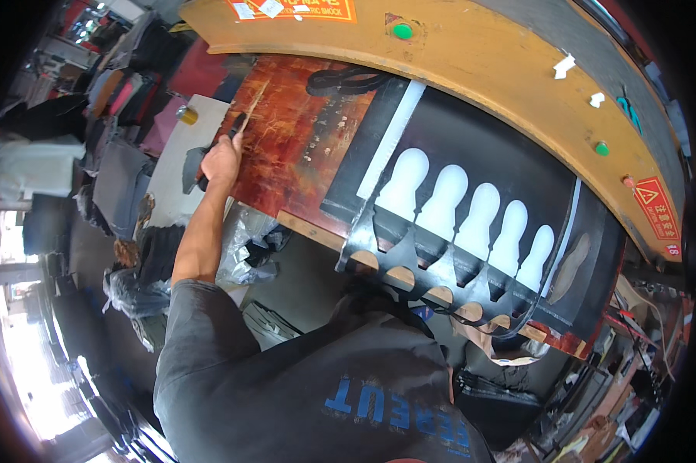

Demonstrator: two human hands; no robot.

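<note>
My left arm stretches out to the far left, and my left hand [223, 160] is closed at the left edge of the reddish-brown worn board [286, 147]. Dark material shows on both sides of the fist, but its kind is unclear. Beside the hand lies a grey-black flat piece [195, 168]. My right hand is not in view. In front of my body, a black sheet with cut-out shapes [440, 266] hangs over the board's front edge. Several white sole-shaped areas [475, 220] stand in a row behind it. A grey-brown sole-shaped piece [570, 268] lies at their right.
A yellow machine beam [487, 85] with green buttons [403, 31] spans the far side. Black looped strips [344, 79] lie under its left part. At left are a pale tabletop [182, 147], a small yellow can [187, 114] and stacked sheets [116, 177]. Plastic bags [248, 243] sit below.
</note>
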